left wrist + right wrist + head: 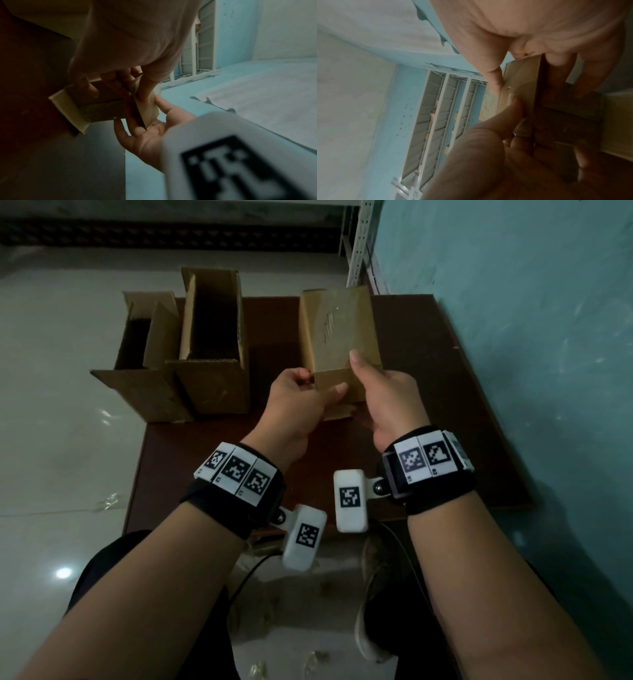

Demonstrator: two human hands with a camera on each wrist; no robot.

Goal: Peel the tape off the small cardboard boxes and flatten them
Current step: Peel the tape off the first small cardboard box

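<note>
overhead, both hands pinch the small box (337, 344); left wrist alone shows its open underside.

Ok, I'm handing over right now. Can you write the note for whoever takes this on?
Left hand: grips the near left edge of the small box, thumb across its front.
Right hand: grips the same box from the right, thumb up on its top face.
The box is held over the brown table, still box-shaped, with shiny tape still on its top face.
Two open boxes stand on the table's far left, flaps up, not flattened.
Done: nothing lies flat yet.
Left: peel the held box's tape, flatten it, then the other two.
</note>
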